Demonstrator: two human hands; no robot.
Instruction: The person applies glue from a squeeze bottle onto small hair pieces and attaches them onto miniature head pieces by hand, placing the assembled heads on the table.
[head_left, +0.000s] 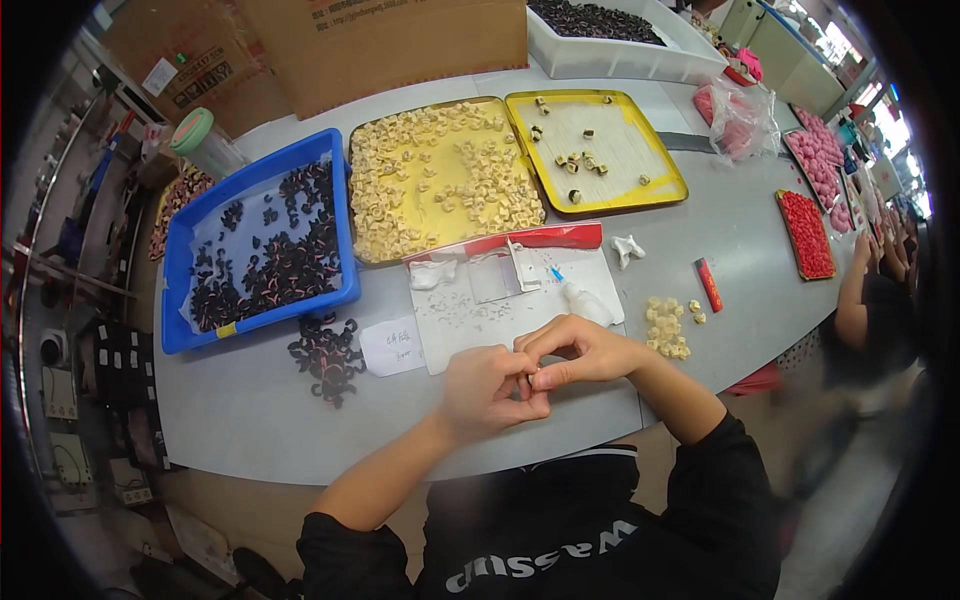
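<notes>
A small piece (533, 377) is pinched between the fingers of the left hand (492, 390) and the right hand (580, 352); it is mostly covered, so its shape and colour cannot be told. Both hands are turned inward with fingertips brought together, above the tabletop (250, 420). Cream-coloured pieces (668, 337) are grouped near the right wrist.

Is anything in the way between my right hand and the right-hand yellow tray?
Yes: the white bottle lies just beyond your right hand, on the red-edged white sheet, before the yellow tray. Both look low, so a lifted hand would probably pass over them.
</notes>
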